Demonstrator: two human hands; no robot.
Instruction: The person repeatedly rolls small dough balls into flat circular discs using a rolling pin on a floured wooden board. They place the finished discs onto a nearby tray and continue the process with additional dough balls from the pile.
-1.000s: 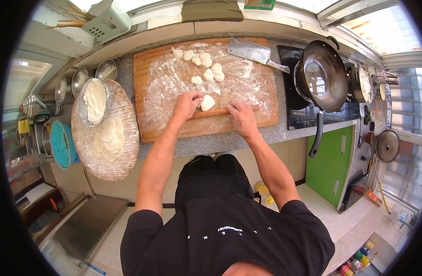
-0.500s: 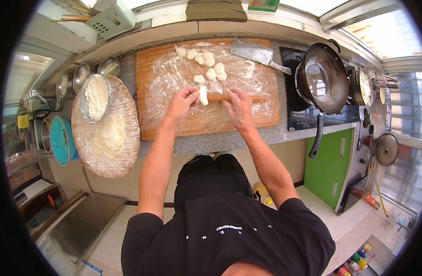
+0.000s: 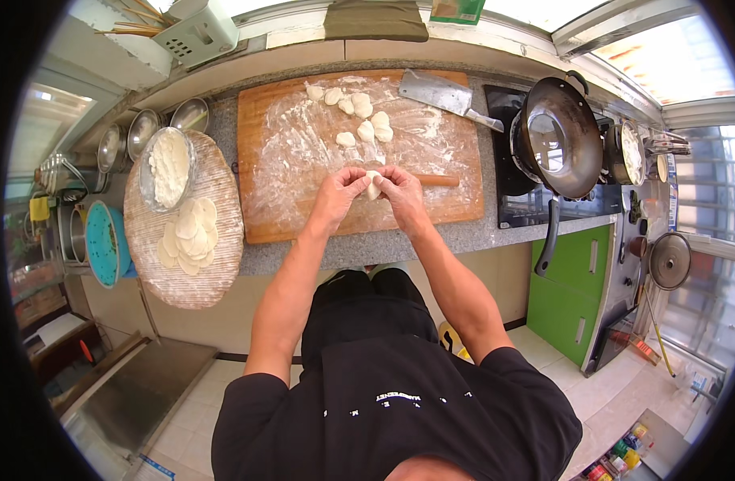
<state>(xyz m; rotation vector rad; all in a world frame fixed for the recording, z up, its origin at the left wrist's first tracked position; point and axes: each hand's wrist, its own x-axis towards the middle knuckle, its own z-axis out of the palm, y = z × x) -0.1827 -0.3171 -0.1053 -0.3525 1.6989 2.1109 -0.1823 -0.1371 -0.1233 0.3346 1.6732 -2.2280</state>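
Between my two hands, above the floured wooden board [image 3: 263, 220], a small dough wrapper [image 3: 373, 189] is pinched at its upper edge. My left hand [image 3: 343, 192] grips its left side with thumb and fingers. On the other side my right hand [image 3: 403, 191] pinches it the same way. A wooden rolling pin [image 3: 440, 181] lies on the board, its left part hidden behind my hands. Farther back sit several flattened dough pieces [image 3: 361, 104], with more dough pieces [image 3: 382, 128] in a second cluster nearer me.
A cleaver [image 3: 436, 92] lies at the board's back right, its handle pointing toward the wok [image 3: 561, 136] on the stove. At left, a round woven tray [image 3: 151, 256] bears a bowl of flour [image 3: 169, 170] and stacked wrappers [image 3: 193, 236]. A turquoise basin [image 3: 105, 244] stands beyond it.
My right hand has left the rolling pin and moved left to grip the wrapper. My left hand has shifted right and slightly nearer me with the wrapper.
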